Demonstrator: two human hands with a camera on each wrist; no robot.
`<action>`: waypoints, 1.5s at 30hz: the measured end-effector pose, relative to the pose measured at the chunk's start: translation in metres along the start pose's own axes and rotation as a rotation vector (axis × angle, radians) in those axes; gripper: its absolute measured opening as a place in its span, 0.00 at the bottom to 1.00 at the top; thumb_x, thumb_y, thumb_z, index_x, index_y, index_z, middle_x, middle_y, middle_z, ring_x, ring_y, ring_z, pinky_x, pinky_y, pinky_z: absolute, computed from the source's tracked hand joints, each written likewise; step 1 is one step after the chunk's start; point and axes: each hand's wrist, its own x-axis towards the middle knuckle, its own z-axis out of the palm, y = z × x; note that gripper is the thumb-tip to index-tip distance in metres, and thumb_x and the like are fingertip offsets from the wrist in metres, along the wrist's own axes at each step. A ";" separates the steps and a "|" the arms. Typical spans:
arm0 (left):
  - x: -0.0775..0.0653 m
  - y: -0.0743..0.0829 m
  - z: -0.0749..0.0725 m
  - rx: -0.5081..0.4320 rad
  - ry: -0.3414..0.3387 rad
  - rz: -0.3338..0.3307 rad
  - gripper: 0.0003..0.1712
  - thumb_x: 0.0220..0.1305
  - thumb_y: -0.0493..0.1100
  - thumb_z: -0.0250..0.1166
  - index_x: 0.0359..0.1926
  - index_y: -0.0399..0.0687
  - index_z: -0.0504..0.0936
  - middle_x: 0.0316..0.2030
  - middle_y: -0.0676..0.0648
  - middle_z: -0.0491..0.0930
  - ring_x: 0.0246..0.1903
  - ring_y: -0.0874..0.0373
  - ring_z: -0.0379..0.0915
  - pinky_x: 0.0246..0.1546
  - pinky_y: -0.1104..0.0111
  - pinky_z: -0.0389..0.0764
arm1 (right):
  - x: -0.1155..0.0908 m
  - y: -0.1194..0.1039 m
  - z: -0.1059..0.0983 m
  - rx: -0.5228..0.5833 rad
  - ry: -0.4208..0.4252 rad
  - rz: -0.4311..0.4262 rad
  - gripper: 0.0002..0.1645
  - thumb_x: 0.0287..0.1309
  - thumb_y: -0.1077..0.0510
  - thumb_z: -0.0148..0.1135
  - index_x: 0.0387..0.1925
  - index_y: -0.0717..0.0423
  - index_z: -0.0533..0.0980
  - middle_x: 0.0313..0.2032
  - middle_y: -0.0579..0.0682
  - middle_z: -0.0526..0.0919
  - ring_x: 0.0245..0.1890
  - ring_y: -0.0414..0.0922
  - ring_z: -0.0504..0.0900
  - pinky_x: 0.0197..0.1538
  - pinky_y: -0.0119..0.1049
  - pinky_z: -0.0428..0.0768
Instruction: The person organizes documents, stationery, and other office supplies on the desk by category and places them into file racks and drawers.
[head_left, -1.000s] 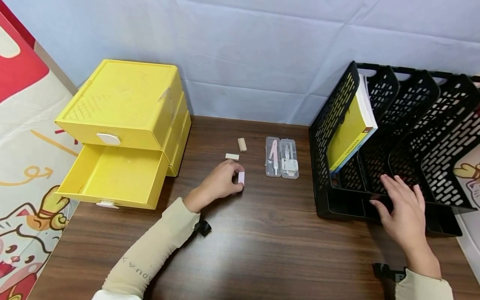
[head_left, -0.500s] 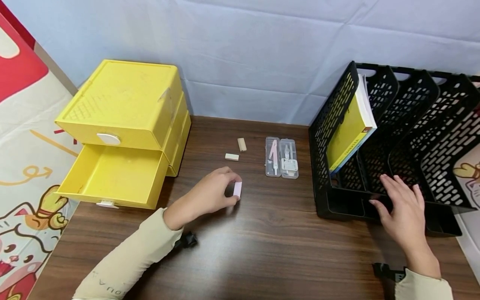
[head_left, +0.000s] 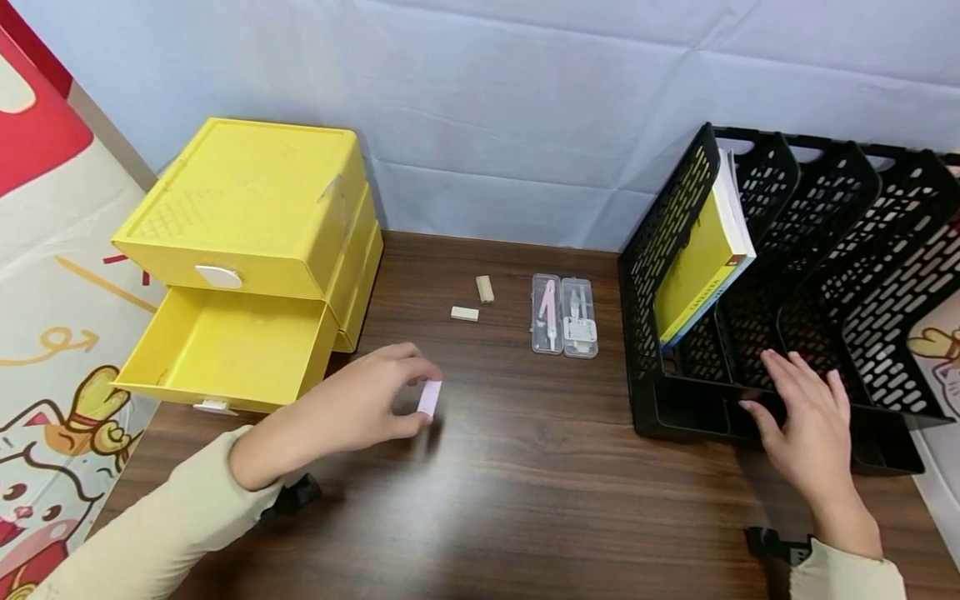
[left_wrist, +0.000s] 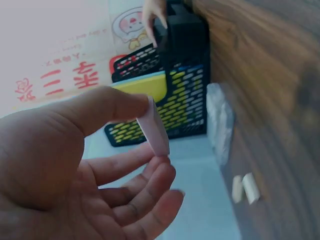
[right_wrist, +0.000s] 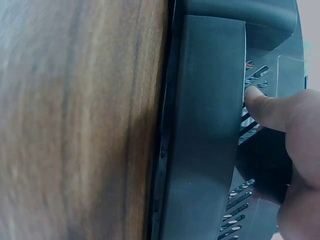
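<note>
Between thumb and fingertips, my left hand (head_left: pixel 375 396) pinches a small pale pink eraser (head_left: pixel 429 398) above the table, to the right of the open drawer. The left wrist view shows the eraser (left_wrist: pixel 154 129) held by its two ends. My right hand (head_left: pixel 806 417) rests at the front of the black desk file rack (head_left: pixel 690 408), its thumb on the front edge and its fingers extended over the compartments. Two cream erasers, one upright-lying (head_left: pixel 485 289) and one crosswise (head_left: pixel 465 314), lie on the table beyond my left hand.
A yellow drawer unit (head_left: pixel 247 183) stands at the left with its middle drawer (head_left: pixel 225 350) pulled out. A clear compass case (head_left: pixel 564 317) lies unfolded near the rack. Books (head_left: pixel 705 258) stand in the rack's leftmost slot. A cloth hangs behind the table.
My left hand has carried the pink eraser left and toward me, lifting it from the table. The right hand has stayed in place on the rack.
</note>
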 end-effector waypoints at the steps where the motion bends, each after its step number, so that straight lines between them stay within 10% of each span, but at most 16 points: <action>1: -0.003 0.000 -0.005 -0.013 -0.003 0.005 0.23 0.58 0.44 0.75 0.54 0.41 0.84 0.45 0.52 0.79 0.44 0.59 0.77 0.49 0.61 0.81 | 0.000 0.000 0.000 -0.001 -0.001 0.000 0.33 0.67 0.55 0.66 0.69 0.64 0.70 0.66 0.67 0.73 0.75 0.55 0.61 0.77 0.57 0.42; 19: -0.037 -0.015 -0.063 -0.067 0.034 0.003 0.22 0.58 0.40 0.76 0.53 0.47 0.81 0.36 0.58 0.79 0.35 0.63 0.74 0.33 0.70 0.76 | 0.001 0.001 0.000 -0.006 -0.004 0.002 0.38 0.59 0.65 0.71 0.70 0.63 0.70 0.66 0.67 0.72 0.75 0.55 0.60 0.77 0.57 0.42; 34: -0.070 -0.072 -0.084 -0.059 0.268 0.056 0.29 0.44 0.34 0.83 0.50 0.48 0.84 0.35 0.63 0.80 0.35 0.65 0.77 0.39 0.80 0.75 | 0.000 0.000 -0.001 -0.009 -0.005 0.002 0.37 0.59 0.65 0.70 0.69 0.64 0.70 0.66 0.68 0.72 0.75 0.55 0.61 0.77 0.57 0.42; 45: -0.073 -0.108 -0.092 -0.073 0.168 -0.037 0.24 0.51 0.33 0.79 0.50 0.42 0.84 0.36 0.57 0.82 0.36 0.65 0.79 0.36 0.74 0.80 | -0.002 0.001 -0.001 -0.007 -0.008 0.004 0.39 0.57 0.67 0.71 0.70 0.63 0.69 0.66 0.67 0.72 0.75 0.56 0.61 0.77 0.57 0.42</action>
